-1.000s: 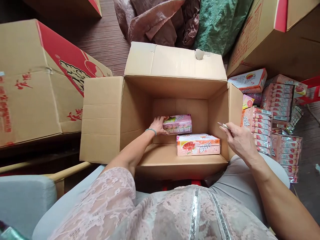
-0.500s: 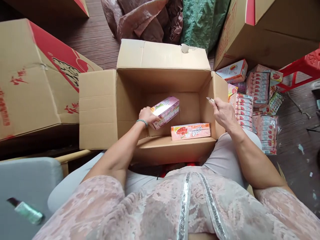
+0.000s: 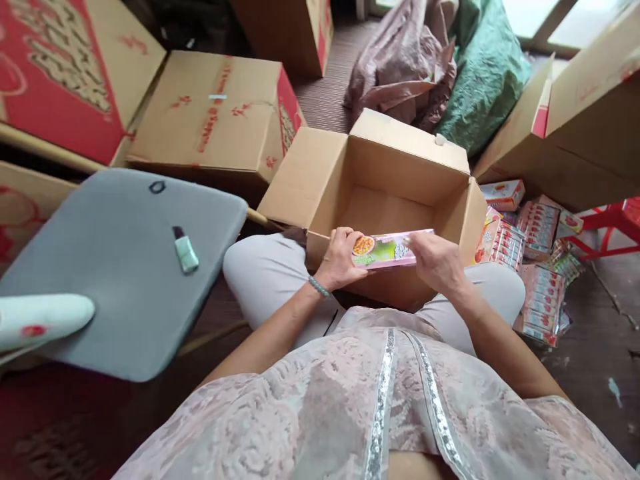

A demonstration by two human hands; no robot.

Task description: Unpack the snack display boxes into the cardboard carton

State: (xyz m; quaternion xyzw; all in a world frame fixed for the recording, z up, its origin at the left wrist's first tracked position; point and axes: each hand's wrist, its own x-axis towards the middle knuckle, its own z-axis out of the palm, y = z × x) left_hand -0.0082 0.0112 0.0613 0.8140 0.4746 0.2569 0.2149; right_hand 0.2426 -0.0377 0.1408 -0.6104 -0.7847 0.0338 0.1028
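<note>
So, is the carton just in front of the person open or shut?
Open: the carton has its flaps folded outward, and its inside shows beyond the purple box.

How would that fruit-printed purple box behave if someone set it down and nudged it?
The purple box looks fairly stiff: its edges run straight while the left hand grips one end. Its flat printed face suggests sliding rather than rolling. Long and narrow, it might tip easily if stood on end.
</note>
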